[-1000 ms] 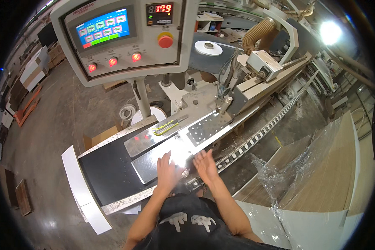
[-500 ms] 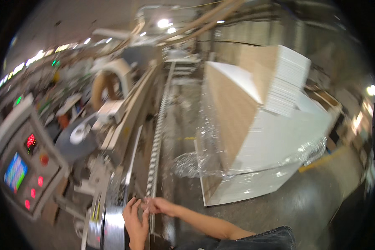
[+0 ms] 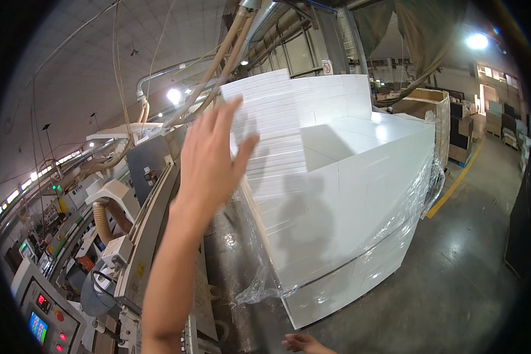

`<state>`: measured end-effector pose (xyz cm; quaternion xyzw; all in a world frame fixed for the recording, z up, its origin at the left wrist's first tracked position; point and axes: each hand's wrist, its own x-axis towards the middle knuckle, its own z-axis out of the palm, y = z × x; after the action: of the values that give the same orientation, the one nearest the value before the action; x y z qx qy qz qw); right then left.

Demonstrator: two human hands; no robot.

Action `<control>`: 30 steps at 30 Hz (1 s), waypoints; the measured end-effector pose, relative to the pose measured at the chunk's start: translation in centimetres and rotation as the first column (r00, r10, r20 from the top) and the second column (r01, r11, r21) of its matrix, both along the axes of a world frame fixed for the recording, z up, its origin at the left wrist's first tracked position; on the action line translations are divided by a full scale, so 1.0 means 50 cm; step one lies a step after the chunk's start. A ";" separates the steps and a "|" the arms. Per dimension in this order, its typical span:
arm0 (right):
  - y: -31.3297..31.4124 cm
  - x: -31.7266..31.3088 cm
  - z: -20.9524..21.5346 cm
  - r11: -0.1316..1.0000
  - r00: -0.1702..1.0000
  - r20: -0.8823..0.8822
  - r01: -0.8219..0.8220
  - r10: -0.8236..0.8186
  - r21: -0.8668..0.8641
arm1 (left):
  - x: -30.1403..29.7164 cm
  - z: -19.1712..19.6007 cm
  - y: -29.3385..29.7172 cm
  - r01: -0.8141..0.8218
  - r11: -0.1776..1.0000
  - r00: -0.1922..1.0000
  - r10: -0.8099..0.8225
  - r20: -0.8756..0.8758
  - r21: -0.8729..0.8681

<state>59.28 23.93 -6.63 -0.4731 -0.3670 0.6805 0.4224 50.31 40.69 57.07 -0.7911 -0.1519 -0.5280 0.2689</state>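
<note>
My left hand (image 3: pixel 209 159) is raised with its fingers spread and thumb out, holding nothing. It is in front of the left edge of a stack of white-edged boards (image 3: pixel 271 138). Whether the fingertips touch the boards, I cannot tell. Low at the bottom edge is my right hand (image 3: pixel 301 343), only partly in view, with its fingers loosely extended and nothing visible in them. The upper boards rest on a larger white pile (image 3: pixel 348 206), partly wrapped in clear plastic film (image 3: pixel 416 200).
At left stands a long machine (image 3: pixel 138 230) with a ribbed hose (image 3: pixel 102 221). Its control panel (image 3: pixel 44 315) carries a lit screen and red lights. A yellow floor line (image 3: pixel 454 186) runs past the pile on the right. Loose film (image 3: pixel 256 292) hangs near the floor.
My hands were together over the machine's edge and have separated. The left one rose to the boards; the right one dropped to the bottom edge. The view has turned right, toward the pile.
</note>
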 end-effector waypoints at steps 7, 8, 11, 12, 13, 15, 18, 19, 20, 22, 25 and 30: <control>-0.059 0.152 -0.070 0.981 0.988 -0.014 0.151 -0.154 -0.118 | 0.167 0.138 0.141 -0.281 0.960 0.957 0.281 0.070 0.000; -0.054 0.170 -0.069 0.980 0.986 -0.016 0.161 -0.164 -0.116 | 0.169 0.135 0.149 -0.302 0.949 0.951 0.292 0.105 0.094; -0.035 0.197 -0.054 0.991 0.995 -0.027 0.098 -0.101 -0.089 | 0.155 0.142 0.144 -0.365 0.919 0.930 0.355 0.092 0.149; -0.036 0.197 -0.003 0.992 0.995 -0.037 0.089 -0.093 -0.090 | 0.142 0.139 0.137 -0.367 0.918 0.930 0.359 0.079 0.149; -0.027 0.204 0.054 0.992 0.994 -0.037 0.097 -0.100 -0.086 | 0.135 0.134 0.132 -0.370 0.913 0.929 0.361 0.083 0.174; -0.001 0.201 0.091 0.998 0.991 -0.118 0.065 -0.064 0.001 | 0.118 0.131 0.113 -0.376 0.897 0.927 0.364 0.096 0.232; 0.055 0.182 0.226 0.998 0.999 -0.039 -0.017 0.020 0.057 | 0.066 0.147 0.071 -0.361 0.885 0.932 0.346 0.106 0.294; 0.083 0.181 0.265 0.988 0.994 -0.101 -0.032 0.048 0.154 | 0.040 0.156 0.042 -0.365 0.870 0.930 0.351 0.104 0.331; 0.108 0.192 0.307 0.969 0.985 -0.158 -0.026 0.066 0.245 | 0.022 0.159 0.013 -0.357 0.862 0.934 0.343 0.103 0.361; 0.107 0.194 0.536 0.932 0.999 0.012 -0.049 0.048 0.360 | -0.043 0.152 -0.043 -0.394 0.835 0.917 0.386 0.099 0.384; 0.154 0.212 0.721 0.750 0.986 -0.152 0.045 0.075 0.660 | -0.173 0.134 -0.114 -0.474 0.768 0.879 0.436 0.191 0.430; 0.209 0.073 1.079 0.354 0.948 -0.256 0.177 0.189 0.918 | -0.495 0.068 -0.332 -0.802 0.557 0.596 0.715 0.366 0.216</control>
<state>62.91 34.37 47.30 -0.0307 -0.6166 0.4180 0.6664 25.53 24.11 60.48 -0.5140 -0.4114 -0.4668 0.5905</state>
